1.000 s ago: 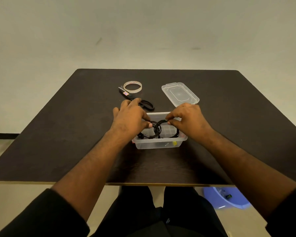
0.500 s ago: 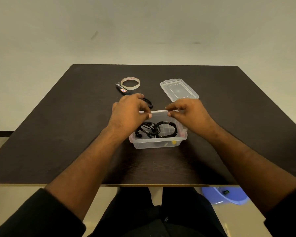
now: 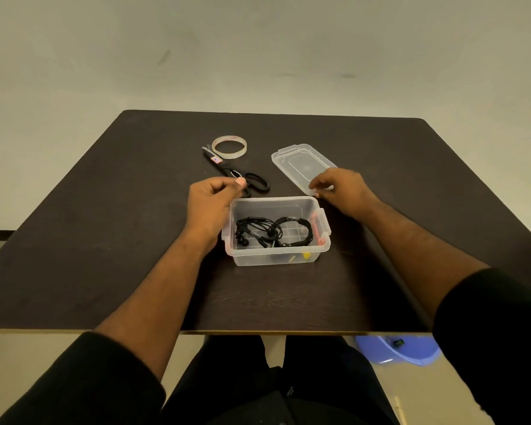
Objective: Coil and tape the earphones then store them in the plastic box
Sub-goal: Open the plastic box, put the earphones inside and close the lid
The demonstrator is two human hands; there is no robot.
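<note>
Closing out the storage step, by my judgement: the earphones [image 3: 273, 231] already lie in the plastic box [image 3: 276, 256], which stands open near the middle of the table [image 3: 105, 240]. What remains is fitting the lid [image 3: 301, 165], which rests flat just beyond the box's far right corner.

The right hand [image 3: 341, 188] sits at the near end of that lid, fingers curled, with the fingertips at its edge; whether they have actually pinched it cannot be told from here. The left hand [image 3: 210, 200] hovers beside the box's left wall, fingers loosely curled and thumb against the forefinger, with nothing held.

The next move calls for a firm hold on the lid, carrying it over the box, squaring it to the rim, and pressing down until it seats.

The earphones are black, gathered in two loose coils side by side on the box floor, buds toward the left. Tape on them is not discernible.

Also noted: scissors [image 3: 236, 173] and a roll of tape [image 3: 229, 146] on the far side.
</note>
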